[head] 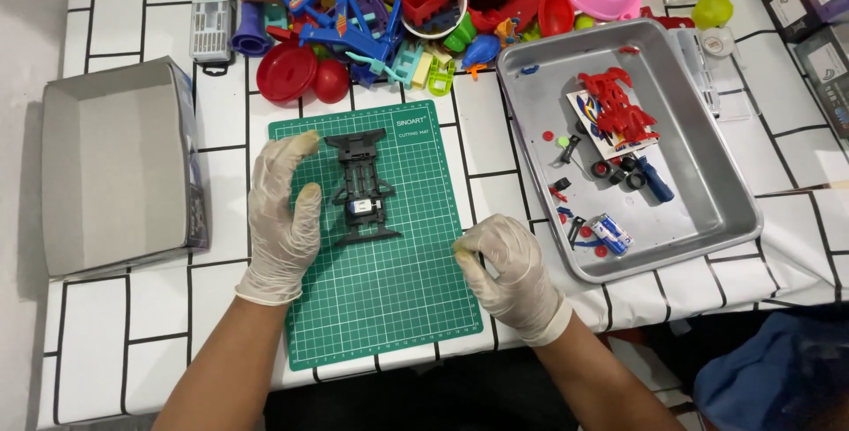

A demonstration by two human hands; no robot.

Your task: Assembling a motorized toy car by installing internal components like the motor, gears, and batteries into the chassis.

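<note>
White tiled-pattern table point(159, 307) with black grid lines, green cutting mat point(389, 289) in the middle. Black toy car chassis point(361, 188) lies flat on the upper part of the mat, lengthwise away from the person, small white-blue part near its lower middle. Left hand point(281, 219), in a pale glove, rests palm down on the mat's left edge, just beside the chassis; fingers stretched out and loosely spread, thumb close to the chassis side, possibly touching it, holding nothing. Right hand point(506, 263), also gloved, sits at the mat's right edge, well apart from the chassis; fingers curled in, thumb and forefinger pinched together, maybe on something tiny, too small to tell. Metal tray point(707, 219) to the right of the mat holds a red car body point(619, 104), small black wheels point(619, 170), a blue-handled tool point(656, 179) and a battery point(610, 235), plus loose red bits. Open grey cardboard box point(115, 166) at left. Pile of coloured plastic toys point(398, 7) along the far edge of the table.
</note>
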